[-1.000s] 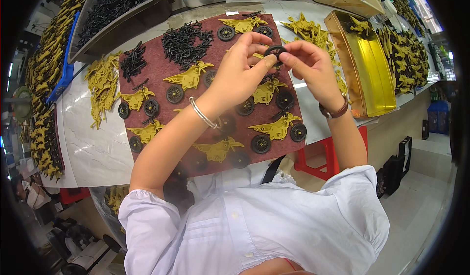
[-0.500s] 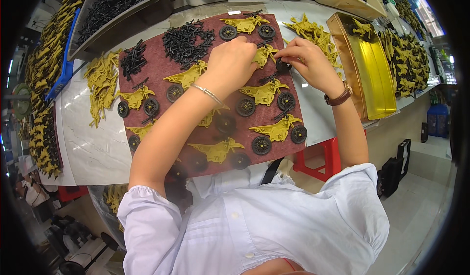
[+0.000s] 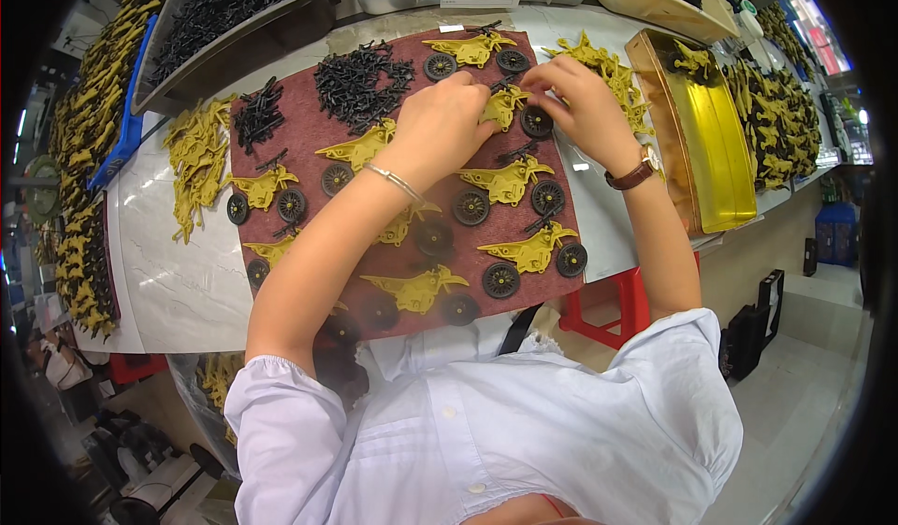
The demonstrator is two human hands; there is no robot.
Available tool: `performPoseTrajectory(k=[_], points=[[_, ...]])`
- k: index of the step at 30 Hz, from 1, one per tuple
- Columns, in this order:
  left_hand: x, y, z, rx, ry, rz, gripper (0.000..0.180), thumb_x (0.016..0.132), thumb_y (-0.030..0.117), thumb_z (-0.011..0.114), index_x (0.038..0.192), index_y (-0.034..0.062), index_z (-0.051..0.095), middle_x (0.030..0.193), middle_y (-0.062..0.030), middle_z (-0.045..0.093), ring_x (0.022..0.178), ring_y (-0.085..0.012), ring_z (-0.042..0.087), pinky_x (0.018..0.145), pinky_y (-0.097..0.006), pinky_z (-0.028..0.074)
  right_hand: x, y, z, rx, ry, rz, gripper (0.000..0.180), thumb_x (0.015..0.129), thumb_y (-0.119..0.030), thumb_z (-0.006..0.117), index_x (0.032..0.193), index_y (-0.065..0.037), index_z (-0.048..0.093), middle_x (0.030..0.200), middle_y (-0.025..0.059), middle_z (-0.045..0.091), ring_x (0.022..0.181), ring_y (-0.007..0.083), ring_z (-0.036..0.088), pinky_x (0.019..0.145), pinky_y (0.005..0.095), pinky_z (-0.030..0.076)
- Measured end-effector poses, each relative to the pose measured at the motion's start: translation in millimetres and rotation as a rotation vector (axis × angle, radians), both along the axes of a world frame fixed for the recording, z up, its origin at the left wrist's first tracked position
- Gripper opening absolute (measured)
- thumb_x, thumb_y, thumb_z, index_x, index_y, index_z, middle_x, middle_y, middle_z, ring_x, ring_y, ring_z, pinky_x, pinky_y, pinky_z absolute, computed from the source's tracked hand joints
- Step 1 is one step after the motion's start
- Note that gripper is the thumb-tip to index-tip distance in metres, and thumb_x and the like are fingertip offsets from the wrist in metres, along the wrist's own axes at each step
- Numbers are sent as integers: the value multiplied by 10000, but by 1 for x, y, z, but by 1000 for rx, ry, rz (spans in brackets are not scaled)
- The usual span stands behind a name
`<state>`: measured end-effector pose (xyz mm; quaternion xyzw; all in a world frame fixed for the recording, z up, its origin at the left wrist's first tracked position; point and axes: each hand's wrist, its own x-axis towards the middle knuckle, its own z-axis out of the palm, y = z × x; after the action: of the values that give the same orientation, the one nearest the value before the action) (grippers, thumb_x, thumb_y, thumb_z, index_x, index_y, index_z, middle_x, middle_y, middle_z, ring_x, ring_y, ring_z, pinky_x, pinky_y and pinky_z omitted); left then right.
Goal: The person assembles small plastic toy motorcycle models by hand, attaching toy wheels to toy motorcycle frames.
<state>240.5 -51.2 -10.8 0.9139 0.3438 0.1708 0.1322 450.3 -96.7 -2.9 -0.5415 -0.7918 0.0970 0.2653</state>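
The small yellow toy motorcycle body [image 3: 505,106], lying on the maroon mat [image 3: 299,123] on the worktop, is pinched by fingers of both the left hand [image 3: 440,128] and right hand [image 3: 580,104] (light, stiff plastic probably), and is likely best gripped by the frame, not the black wheel [image 3: 537,121].

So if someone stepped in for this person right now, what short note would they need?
Left hand and right hand both rest on one yellow bike and its black wheel near the top of the red mat.
Laid out on the mat: many yellow bikes with wheels, such as the one at the front right.
Black small parts are piled on the mat; loose yellow bodies lie to its left.
This bike looks unfinished.
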Motion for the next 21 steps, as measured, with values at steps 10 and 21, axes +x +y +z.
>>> performPoseTrajectory(k=[10,21], points=[[14,16,23,-1240,-1294,103,440,974,336,433,1263,6,463,1200,-119,543,1078,-204,520,902,-351,441,-51,24,19,-412,935,88,365,868,-137,680,1195,-19,570,1137,63,604,863,79,602,645,210,511],[-17,61,-2,-116,-362,18,405,885,222,560,1233,15,542,1102,-166,632,909,-282,603,859,-363,471,40,158,41,153,353,-214,462,833,-287,710,1215,-88,544,1020,126,645,846,201,649,705,302,536]])
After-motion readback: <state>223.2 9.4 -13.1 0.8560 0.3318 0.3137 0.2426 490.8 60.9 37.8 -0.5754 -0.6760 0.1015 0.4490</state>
